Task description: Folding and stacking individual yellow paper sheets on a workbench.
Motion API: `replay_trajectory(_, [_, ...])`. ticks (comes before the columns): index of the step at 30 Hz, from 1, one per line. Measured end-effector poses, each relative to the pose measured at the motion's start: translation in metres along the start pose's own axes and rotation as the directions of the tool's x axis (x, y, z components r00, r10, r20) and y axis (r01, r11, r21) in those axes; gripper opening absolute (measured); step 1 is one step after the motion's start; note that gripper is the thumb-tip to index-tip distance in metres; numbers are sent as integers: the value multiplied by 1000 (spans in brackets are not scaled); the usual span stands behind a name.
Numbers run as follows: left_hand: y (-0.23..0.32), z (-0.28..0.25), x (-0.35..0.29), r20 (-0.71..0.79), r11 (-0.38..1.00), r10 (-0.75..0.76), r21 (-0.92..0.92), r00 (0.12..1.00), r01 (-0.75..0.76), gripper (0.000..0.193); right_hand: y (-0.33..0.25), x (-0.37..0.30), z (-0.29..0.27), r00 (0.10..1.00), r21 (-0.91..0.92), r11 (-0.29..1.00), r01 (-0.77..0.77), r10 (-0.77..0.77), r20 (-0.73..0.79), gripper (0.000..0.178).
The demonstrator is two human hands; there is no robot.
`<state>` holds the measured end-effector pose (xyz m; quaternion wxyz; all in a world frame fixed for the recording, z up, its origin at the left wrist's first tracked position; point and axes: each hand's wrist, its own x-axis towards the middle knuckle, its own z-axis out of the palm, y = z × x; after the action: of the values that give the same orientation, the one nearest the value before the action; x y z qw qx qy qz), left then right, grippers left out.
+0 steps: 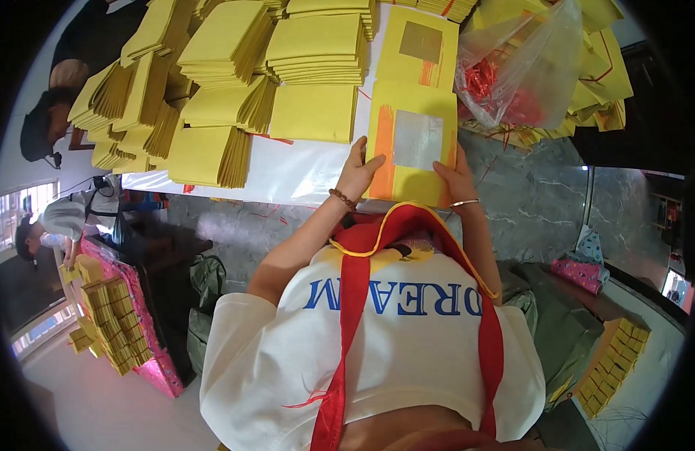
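Both my hands hold a yellow paper piece (408, 184) at the near edge of the white table. It has an orange stripe down its left side and a silver-grey square (419, 141) in the middle. My left hand (359, 169) grips its left edge, thumb on top of the stripe. My right hand (458, 178) grips the right edge, thumb on the face, with the other fingers mostly hidden. Just beyond lies a similar yellow paper (396, 66) with a dull square and an orange stripe. Whether the held piece is one sheet or a bundle, I cannot tell.
Folded yellow paper stacks (314, 113) cover the table's left and far side. A clear plastic bag (524, 68) with red material stands at the right, among more yellow paper. At far left a person (88, 210) bends over a pink-covered table (148, 331) with yellow bundles.
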<state>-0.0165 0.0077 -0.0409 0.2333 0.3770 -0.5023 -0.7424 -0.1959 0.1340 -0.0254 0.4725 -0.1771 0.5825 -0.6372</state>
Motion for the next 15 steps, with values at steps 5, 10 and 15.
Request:
replay_trajectory(5, [42, 5, -16, 67, 917, -57, 399, 996, 26, 79, -3, 5, 12, 999, 34, 998, 49, -49, -7, 66])
replay_trajectory(10, [52, 7, -39, 126, 563, 143, 805, 982, -185, 81, 0, 8, 9, 998, -44, 997, 62, -62, -5, 67])
replay_trajectory(15, [33, -3, -43, 174, 559, 331, 756, 927, -341, 74, -2, 6, 12, 996, -78, 993, 83, -80, 41, 68])
